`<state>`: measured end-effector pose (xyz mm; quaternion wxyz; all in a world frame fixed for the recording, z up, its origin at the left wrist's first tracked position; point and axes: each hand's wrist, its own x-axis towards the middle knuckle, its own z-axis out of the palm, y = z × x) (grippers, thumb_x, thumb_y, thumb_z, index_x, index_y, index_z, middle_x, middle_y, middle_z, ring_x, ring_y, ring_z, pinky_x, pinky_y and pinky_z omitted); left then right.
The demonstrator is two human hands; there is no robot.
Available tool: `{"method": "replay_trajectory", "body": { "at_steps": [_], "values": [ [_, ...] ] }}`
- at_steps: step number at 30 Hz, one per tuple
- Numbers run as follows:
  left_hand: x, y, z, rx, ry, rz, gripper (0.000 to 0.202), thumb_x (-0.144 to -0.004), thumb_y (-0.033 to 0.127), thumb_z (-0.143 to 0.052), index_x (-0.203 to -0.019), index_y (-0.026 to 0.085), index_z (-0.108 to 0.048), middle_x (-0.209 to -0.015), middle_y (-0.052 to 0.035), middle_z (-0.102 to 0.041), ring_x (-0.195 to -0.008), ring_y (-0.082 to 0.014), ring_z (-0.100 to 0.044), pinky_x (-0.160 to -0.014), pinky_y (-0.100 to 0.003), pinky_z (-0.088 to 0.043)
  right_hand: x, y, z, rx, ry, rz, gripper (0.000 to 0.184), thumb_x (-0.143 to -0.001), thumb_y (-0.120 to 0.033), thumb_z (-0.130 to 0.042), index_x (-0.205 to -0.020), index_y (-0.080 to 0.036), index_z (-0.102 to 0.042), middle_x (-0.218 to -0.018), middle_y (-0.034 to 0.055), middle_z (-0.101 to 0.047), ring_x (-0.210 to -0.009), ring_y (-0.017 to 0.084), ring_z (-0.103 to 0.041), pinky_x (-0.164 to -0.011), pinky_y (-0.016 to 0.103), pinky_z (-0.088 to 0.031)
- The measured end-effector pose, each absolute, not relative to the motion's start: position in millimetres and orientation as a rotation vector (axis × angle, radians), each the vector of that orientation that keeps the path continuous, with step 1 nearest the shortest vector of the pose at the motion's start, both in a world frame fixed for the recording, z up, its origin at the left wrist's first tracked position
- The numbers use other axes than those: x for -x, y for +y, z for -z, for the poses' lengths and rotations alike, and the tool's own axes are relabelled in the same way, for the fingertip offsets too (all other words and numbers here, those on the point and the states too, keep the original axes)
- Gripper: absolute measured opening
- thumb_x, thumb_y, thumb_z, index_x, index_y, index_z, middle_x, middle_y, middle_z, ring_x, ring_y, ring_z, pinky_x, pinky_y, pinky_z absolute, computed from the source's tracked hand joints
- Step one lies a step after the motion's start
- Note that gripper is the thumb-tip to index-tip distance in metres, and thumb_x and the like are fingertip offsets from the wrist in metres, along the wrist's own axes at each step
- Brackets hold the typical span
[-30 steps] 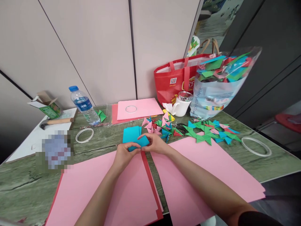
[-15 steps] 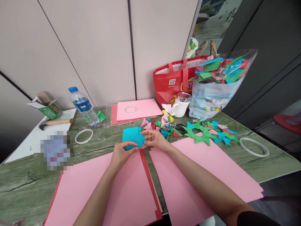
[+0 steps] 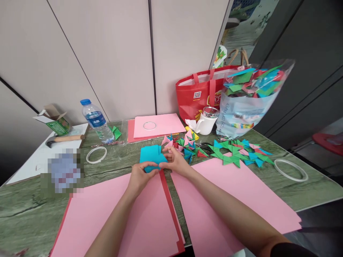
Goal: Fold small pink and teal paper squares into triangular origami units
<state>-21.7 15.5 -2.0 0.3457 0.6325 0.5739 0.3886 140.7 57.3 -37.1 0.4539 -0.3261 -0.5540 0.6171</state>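
My left hand [image 3: 139, 175] and my right hand [image 3: 175, 161] meet over a small piece of blue paper [image 3: 152, 165], each pinching an end of it just above the table. Right behind the piece lies a little stack of blue paper squares [image 3: 150, 153]. Large pink sheets [image 3: 235, 200] lie under my forearms, with a red sheet edge [image 3: 170, 207] showing between them. A cluster of folded paper triangles in pink, blue, green and red [image 3: 186, 144] sits just beyond my right hand.
More folded green and blue pieces [image 3: 241, 153] lie to the right, next to a clear bag of folded pieces [image 3: 249, 103], a white mug [image 3: 206, 123] and a red tote [image 3: 198, 94]. Water bottle [image 3: 95, 119], tape rings [image 3: 95, 154] [image 3: 291, 169], hammer [image 3: 63, 139] and a small box [image 3: 55, 119] are around.
The blue piece, spread wider between my hands half a second ago, is now drawn in tighter. My hands stay at the same spot; the view shifted slightly.
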Motion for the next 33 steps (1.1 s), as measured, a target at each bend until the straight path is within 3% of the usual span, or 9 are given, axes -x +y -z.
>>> {"method": "replay_trajectory", "body": {
  "at_steps": [5,7,10,15,19,26,33],
  "values": [
    [21.0,13.2,4.0,-1.531,1.303,-0.946,0.022,-0.064,0.019,-0.062,-0.086,0.017,-0.064,-0.07,0.0009,-0.065,-0.049,-0.0096,-0.05,-0.045,-0.02,-0.037,-146.6,65.4,42.5,0.796,-1.333,-1.579,0.05,-0.058,-0.026,-0.074,-0.098,-0.021,-0.044,-0.064,-0.0053,-0.058,-0.054,0.011,-0.057,-0.054,0.026,-0.05],
    [22.5,12.5,2.5,-1.469,1.158,-0.941,0.03,-0.065,0.017,-0.061,-0.095,0.018,-0.059,-0.079,-0.0004,-0.065,-0.055,-0.0096,-0.053,-0.048,-0.019,-0.038,-149.1,67.9,41.2,0.784,-1.293,-1.583,0.05,-0.058,-0.026,-0.074,-0.098,-0.021,-0.046,-0.064,-0.0052,-0.059,-0.054,0.01,-0.057,-0.054,0.025,-0.05],
    [24.8,12.7,-1.1,-1.323,0.934,-0.972,0.042,-0.065,0.014,-0.063,-0.105,0.019,-0.052,-0.098,-0.0059,-0.062,-0.075,-0.0142,-0.06,-0.061,-0.022,-0.045,-150.7,69.0,37.2,0.777,-1.258,-1.568,0.047,-0.056,-0.027,-0.074,-0.096,-0.02,-0.049,-0.067,-0.0038,-0.061,-0.057,0.011,-0.058,-0.054,0.025,-0.05],
    [25.0,15.5,-2.0,-1.092,0.784,-1.102,0.061,-0.062,0.019,-0.071,-0.117,0.021,-0.043,-0.117,-0.0119,-0.055,-0.101,-0.0252,-0.056,-0.087,-0.04,-0.044,-147.5,64.7,29.8,0.843,-1.134,-1.455,0.034,-0.057,-0.033,-0.073,-0.081,-0.018,-0.054,-0.075,-0.0004,-0.061,-0.064,0.013,-0.059,-0.059,0.027,-0.052],
    [22.4,16.9,2.1,-1.023,0.98,-1.141,0.065,-0.067,0.028,-0.068,-0.122,0.018,-0.037,-0.103,-0.0119,-0.064,-0.092,-0.0255,-0.062,-0.085,-0.046,-0.046,-140.2,58.6,27.2,0.855,-1.105,-1.358,0.029,-0.06,-0.036,-0.07,-0.075,-0.019,-0.052,-0.072,-0.0017,-0.056,-0.064,0.015,-0.059,-0.063,0.033,-0.053],
    [18.6,17.9,2.9,-1.041,1.11,-1.215,0.068,-0.063,0.037,-0.069,-0.121,0.013,-0.041,-0.081,-0.0058,-0.069,-0.081,-0.0229,-0.065,-0.079,-0.043,-0.05,-132.9,48.2,27.7,0.789,-1.511,-1.141,0.015,-0.066,-0.026,-0.066,-0.072,-0.018,-0.055,-0.084,0.0035,-0.06,-0.083,0.018,-0.058,-0.076,0.032,-0.049],
    [22.8,21.4,7.3,-1.126,1.22,-1.249,0.065,-0.061,0.039,-0.069,-0.117,0.013,-0.046,-0.07,-0.0013,-0.067,-0.07,-0.0208,-0.066,-0.071,-0.039,-0.053,-135.1,41.5,22.3,0.835,-1.667,-1.167,0.04,-0.06,-0.029,-0.072,-0.096,-0.018,-0.059,-0.098,0.0062,-0.059,-0.092,0.021,-0.057,-0.079,0.034,-0.048]
  ]
}}
